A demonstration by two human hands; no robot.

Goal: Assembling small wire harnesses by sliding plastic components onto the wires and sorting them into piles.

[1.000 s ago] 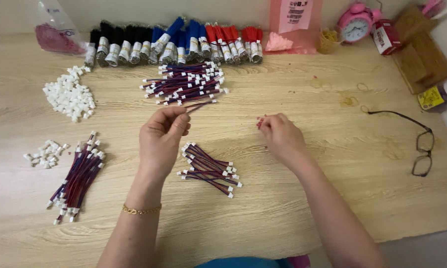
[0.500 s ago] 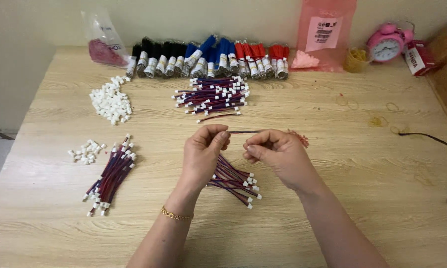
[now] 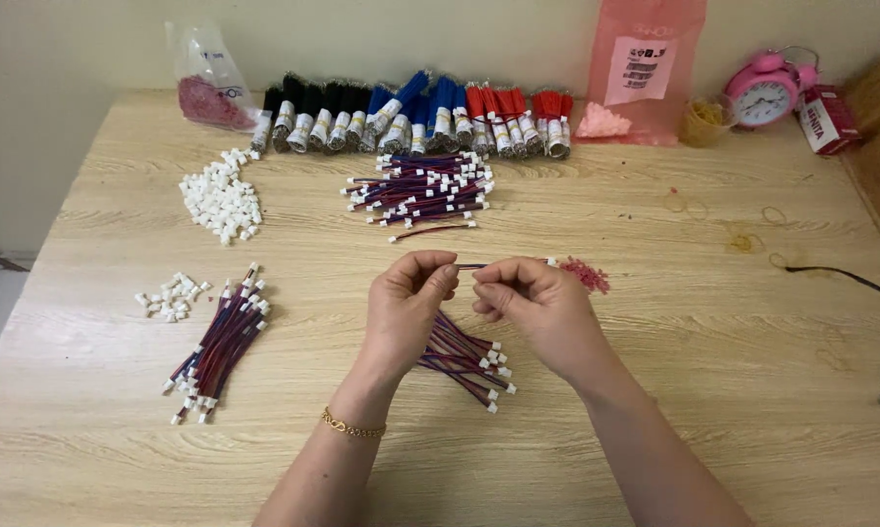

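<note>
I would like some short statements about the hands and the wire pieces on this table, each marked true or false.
1. Both hands pinch one thin wire between them. True: left hand, right hand, wire.
2. A bundle of wires lies on the table under the hands. True: bundle.
3. The pile of white connectors is at the right edge of the table. False: the pile of white connectors lies far left.
4. The pink alarm clock stands at the near left corner. False: the pink alarm clock stands far right.

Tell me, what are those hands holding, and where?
A thin wire lead, pinched between the left hand and right hand, fingertips gripping along its length.
</note>
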